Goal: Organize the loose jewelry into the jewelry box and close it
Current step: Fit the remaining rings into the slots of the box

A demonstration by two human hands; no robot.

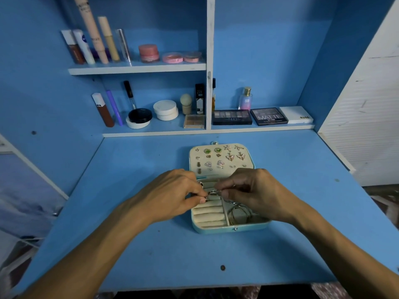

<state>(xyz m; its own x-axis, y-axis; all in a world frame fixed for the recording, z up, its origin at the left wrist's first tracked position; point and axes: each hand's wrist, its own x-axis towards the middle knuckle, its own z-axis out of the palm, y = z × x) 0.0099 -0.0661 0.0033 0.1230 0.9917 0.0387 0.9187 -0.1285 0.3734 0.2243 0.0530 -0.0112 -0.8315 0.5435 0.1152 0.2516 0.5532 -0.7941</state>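
1. The jewelry box (216, 230) lies open on the blue worktop (151, 255), with earrings (230, 156) pinned in its lid (248, 158).
2. The left hand (172, 195) and right hand (257, 193) meet over the ring rolls (208, 216).
3. Each grip is narrow, pinching one end of a small silver piece (212, 192) that spans the fingertips just above the rolls.

There are two hands, the left hand (172, 190) and the right hand (257, 190), and one silver piece (212, 192) in their fingers. There is one jewelry box (228, 230). Its lid (248, 161) has two green heart earrings (207, 151), two starfish earrings (227, 147), two winged earrings (230, 156) and two triangle earrings (208, 164). The tiny studs are too small to count. The shelves (138, 69) hold three pink pots (149, 52) and one perfume bottle (245, 99).
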